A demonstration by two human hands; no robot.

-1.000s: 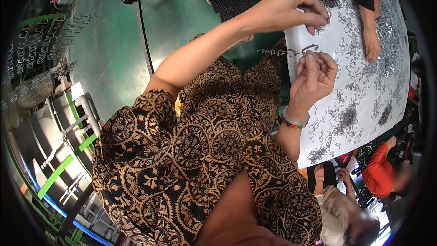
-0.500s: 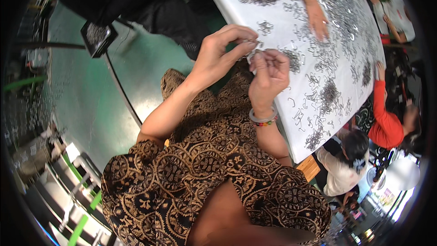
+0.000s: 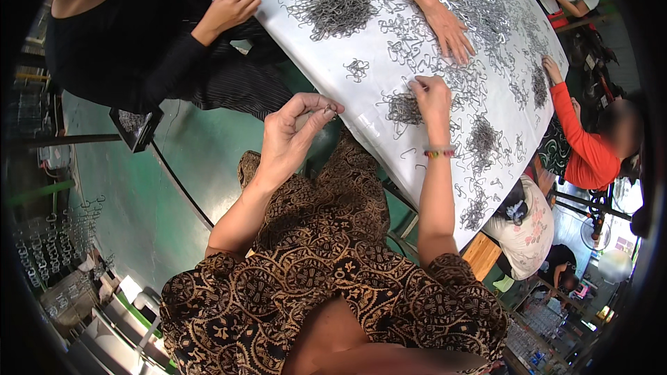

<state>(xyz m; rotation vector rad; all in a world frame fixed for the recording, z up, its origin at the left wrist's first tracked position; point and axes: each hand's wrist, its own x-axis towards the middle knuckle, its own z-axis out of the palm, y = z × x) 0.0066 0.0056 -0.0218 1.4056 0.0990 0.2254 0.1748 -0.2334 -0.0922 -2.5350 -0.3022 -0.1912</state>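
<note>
My left hand (image 3: 295, 132) is held over the near-left edge of the table, thumb and fingers pinched together. A small metal piece (image 3: 331, 110) shows at its fingertips, mostly hidden by them. My right hand (image 3: 435, 103) reaches over the table with fingers curled and closed at the right side of a small pile of bent wire hooks (image 3: 403, 109). Whatever those fingers hold cannot be made out. A smaller cluster of wire hooks (image 3: 357, 68) lies farther off to the left.
The white-covered table (image 3: 379, 140) carries a large heap of wire hooks (image 3: 340, 7) and many scattered ones. A co-worker's hand (image 3: 450, 33) lies spread on the hooks. Another person's hand (image 3: 231, 10) is at the left edge. A dark tray (image 3: 135, 125) stands left.
My hands have parted: the right has gone out over the table to the small pile, while the left has drawn a little left and down. The person at left leans further into view.
</note>
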